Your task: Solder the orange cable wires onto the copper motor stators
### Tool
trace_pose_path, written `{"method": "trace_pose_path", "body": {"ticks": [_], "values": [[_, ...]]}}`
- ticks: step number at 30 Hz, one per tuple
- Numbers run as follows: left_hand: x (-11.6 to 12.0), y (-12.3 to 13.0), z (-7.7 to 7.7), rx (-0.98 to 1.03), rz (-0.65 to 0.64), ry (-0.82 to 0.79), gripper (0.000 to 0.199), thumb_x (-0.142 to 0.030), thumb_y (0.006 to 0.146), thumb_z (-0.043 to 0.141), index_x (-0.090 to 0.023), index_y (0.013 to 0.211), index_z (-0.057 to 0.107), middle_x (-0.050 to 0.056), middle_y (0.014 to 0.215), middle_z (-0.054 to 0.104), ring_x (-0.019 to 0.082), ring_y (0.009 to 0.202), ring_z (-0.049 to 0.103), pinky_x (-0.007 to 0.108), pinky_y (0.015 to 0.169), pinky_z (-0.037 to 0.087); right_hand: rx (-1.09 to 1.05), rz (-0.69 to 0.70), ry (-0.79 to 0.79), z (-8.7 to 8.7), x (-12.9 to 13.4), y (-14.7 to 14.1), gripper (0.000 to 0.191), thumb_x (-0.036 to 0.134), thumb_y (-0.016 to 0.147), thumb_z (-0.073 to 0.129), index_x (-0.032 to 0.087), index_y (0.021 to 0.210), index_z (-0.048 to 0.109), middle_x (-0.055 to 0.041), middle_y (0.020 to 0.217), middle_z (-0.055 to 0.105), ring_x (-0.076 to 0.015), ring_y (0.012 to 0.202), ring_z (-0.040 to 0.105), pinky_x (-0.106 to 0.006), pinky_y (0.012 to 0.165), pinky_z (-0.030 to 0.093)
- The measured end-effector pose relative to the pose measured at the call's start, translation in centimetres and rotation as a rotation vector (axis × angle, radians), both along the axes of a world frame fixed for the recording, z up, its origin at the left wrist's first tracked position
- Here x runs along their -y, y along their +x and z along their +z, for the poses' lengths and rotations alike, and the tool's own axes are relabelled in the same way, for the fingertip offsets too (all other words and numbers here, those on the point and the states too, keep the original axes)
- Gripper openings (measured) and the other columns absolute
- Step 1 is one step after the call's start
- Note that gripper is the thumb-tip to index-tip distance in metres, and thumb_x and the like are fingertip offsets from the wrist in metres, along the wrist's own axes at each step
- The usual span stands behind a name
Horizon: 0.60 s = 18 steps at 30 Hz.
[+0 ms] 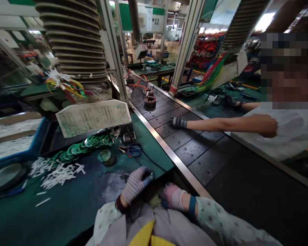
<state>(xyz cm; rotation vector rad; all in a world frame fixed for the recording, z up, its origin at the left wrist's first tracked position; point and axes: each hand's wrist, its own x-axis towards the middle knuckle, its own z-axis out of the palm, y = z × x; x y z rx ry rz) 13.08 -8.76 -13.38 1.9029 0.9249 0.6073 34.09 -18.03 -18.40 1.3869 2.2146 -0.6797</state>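
Observation:
My left hand (137,184), in a striped knit glove, is at the workbench edge. Its fingers curve away from the thumb, and I see nothing between them. My right hand (173,196), in a pinkish striped glove, hangs above my lap beside the conveyor frame. Its fingers curl inward, and whatever they may hold is hidden. Beyond my left hand lie blue-handled pliers (133,150) and a small round tin (106,157). White sleeve pieces (60,176) are scattered farther left, near a row of green rings (83,147).
A black conveyor (195,150) runs diagonally past the bench, carrying several wound stators (150,101). Across it, a co-worker's gloved hand (179,123) reaches over the belt. A blue bin (37,141) of white pieces stands left. A ribbed duct (72,44) hangs above the bench.

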Motion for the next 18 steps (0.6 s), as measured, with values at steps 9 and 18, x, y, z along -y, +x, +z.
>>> {"method": "trace_pose_path", "body": {"ticks": [9,18], "values": [[-0.01,0.0,0.24,-0.001,-0.002,0.007,0.031,-0.052,0.104,0.066,-0.023,0.104,0.077,0.004,0.099,0.078,0.024,0.092,0.072,0.036,0.088,0.056,0.016,0.031,0.037,0.09,0.05,-0.17,0.035,0.043,0.104,0.069,0.018,0.119,0.088,-0.0207,0.105,0.087,-0.0386,0.106,0.084,-0.047,0.09,0.062],[-0.18,0.11,0.18,-0.015,0.042,0.039,0.032,-0.053,0.1,0.066,-0.025,0.106,0.08,0.005,0.102,0.082,0.026,0.096,0.078,0.038,0.092,0.062,-0.049,0.058,0.101,-0.01,-0.47,0.15,0.026,0.044,0.099,0.073,0.022,0.102,0.087,-0.0129,0.093,0.086,-0.0292,0.088,0.081,-0.04,0.08,0.056]]}}
